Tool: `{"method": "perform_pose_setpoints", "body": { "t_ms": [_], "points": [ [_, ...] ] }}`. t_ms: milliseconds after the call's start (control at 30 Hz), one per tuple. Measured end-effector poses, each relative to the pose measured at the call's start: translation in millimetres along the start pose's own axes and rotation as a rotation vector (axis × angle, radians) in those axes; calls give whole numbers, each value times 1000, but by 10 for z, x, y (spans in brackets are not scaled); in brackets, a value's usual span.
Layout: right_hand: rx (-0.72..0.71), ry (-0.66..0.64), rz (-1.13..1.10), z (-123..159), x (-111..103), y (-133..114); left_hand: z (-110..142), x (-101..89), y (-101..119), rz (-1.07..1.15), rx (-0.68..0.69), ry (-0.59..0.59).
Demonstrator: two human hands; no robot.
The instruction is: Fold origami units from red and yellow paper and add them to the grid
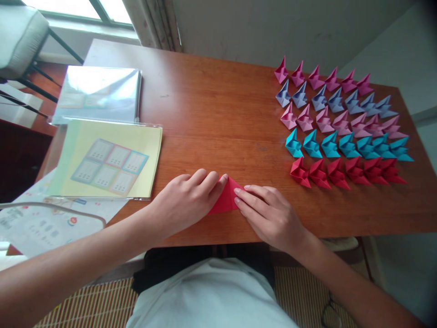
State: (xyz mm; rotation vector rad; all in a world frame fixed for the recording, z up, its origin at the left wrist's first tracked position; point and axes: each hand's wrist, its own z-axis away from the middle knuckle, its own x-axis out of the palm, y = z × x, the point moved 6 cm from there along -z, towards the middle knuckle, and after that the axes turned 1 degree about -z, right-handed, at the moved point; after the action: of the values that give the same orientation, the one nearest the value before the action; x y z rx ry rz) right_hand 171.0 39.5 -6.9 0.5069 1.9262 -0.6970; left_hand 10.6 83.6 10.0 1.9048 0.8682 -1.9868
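Note:
A red sheet of origami paper (228, 199), folded to a point at the top, lies on the table near its front edge. My left hand (189, 200) is closed over the paper's left side, its fingers curled and the index fingertip near the top point. At the right edge, my right hand (273, 214) presses the paper with its fingers held together. The thumbs and the paper's left part are hidden. To the right stand rows of folded paper figures: red (336, 174), turquoise (347, 145), light pink (341, 123), lavender (335, 100) and magenta (332, 79).
On the left of the wooden table (211, 109) lies a yellow pack of paper (145, 150) in a clear sleeve. Behind it is another glossy pack (99, 93). A printed sheet (44, 228) lies under the yellow pack. A grey chair (22, 41) stands beyond the table's left end.

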Motion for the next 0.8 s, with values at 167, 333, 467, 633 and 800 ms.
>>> {"method": "perform_pose_setpoints", "body": {
  "t_ms": [167,333,467,633,800],
  "points": [
    [19,4,-10,-16,-13,-7,-13,-10,8,5,0,5],
    [24,13,1,-1,4,3,3,-55,104,54,29,55],
    [20,12,4,5,17,12,69,-59,234,105,87,96],
    [11,12,-10,-19,-15,-10,119,-2,280,111,81,45],
    [159,5,-234,-186,-110,99,113,20,275,89,98,-6]
  ]
}}
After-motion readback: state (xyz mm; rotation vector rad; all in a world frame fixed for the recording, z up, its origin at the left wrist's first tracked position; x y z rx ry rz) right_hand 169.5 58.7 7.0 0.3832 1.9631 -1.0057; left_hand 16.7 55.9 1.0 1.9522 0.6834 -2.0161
